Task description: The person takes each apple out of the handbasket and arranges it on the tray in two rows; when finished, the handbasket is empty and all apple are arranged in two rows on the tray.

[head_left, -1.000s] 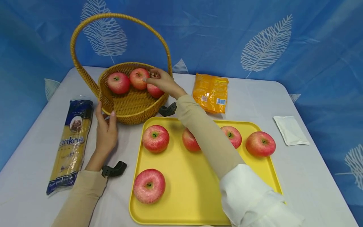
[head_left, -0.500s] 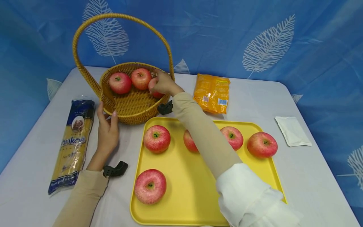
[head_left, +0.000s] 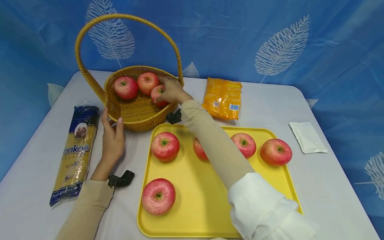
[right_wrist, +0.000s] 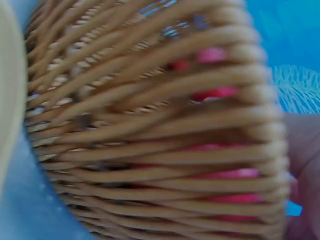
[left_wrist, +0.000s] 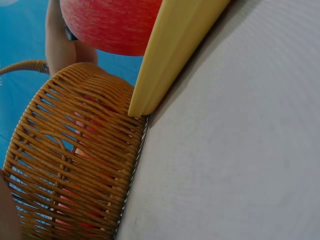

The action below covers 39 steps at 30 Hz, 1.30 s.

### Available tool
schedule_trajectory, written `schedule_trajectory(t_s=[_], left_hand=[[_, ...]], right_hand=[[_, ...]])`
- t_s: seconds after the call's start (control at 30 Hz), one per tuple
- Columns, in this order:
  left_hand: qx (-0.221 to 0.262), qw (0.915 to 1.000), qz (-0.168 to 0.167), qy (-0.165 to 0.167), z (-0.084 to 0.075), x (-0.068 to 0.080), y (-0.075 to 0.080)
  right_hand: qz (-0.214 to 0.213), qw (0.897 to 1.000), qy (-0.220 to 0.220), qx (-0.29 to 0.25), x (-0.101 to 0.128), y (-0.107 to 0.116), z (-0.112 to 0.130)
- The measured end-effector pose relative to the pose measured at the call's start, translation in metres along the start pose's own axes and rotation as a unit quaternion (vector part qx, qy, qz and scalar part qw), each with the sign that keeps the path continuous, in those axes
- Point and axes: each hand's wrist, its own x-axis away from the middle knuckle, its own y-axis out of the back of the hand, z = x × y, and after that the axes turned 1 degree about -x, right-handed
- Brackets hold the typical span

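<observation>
Mid-placement: third apple (head_left: 157,94) gripped by right hand (head_left: 171,90) inside wicker basket (head_left: 141,115), steadied by open left hand (head_left: 112,138); next, release, then yellow tray (head_left: 210,200).

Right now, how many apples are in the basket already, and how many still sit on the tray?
Two red apples already lie in the woven wicker basket. The right hand holds a third red apple inside the basket, while the left hand rests against the basket's outer wall. Five more red apples sit on the yellow plastic tray; one is partly hidden behind the right arm.
</observation>
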Motion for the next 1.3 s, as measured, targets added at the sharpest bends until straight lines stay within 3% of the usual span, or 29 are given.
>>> schedule_trajectory(t_s=[0.3, 0.77, 1.03, 1.3], left_hand=[[0.009, 0.9999, 0.004, -0.002, -0.001, 0.0, 0.001], [0.006, 1.0, 0.005, 0.002, -0.001, 0.001, 0.001], [0.004, 1.0, 0.008, 0.005, 0.0, 0.001, 0.001], [0.002, 1.0, 0.007, 0.005, 0.0, 0.001, 0.001]], right_hand=[[-0.021, 0.995, 0.004, 0.1, 0.002, -0.011, 0.002], [0.016, 0.983, 0.008, 0.182, 0.002, -0.015, 0.005], [0.031, 0.982, 0.026, 0.185, 0.002, -0.014, 0.003], [0.011, 0.989, 0.048, 0.14, 0.003, -0.013, -0.001]])
